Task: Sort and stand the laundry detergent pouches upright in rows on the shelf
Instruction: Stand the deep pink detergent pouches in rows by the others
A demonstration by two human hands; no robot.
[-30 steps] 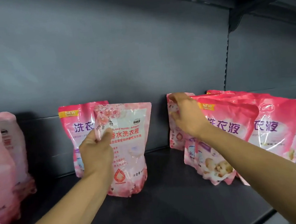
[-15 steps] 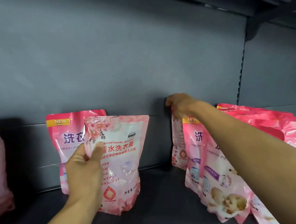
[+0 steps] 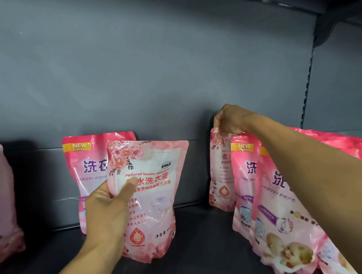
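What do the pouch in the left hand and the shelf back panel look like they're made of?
Floral pouch: seemingly soft glossy plastic film; it creases, glares and bulges at its base. Left hand grips its edge. Back panel: likely painted metal, matte dark grey, flat with a faint sheen.

free: shelf floor (image 3: 199, 231) between pouches | blocked: leaning pouch row (image 3: 277, 193) right

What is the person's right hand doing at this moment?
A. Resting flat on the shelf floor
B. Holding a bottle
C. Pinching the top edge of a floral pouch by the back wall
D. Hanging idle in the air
C: the right hand has its fingers curled on the top corner of the pale floral pouch that stands by the shelf's back wall.
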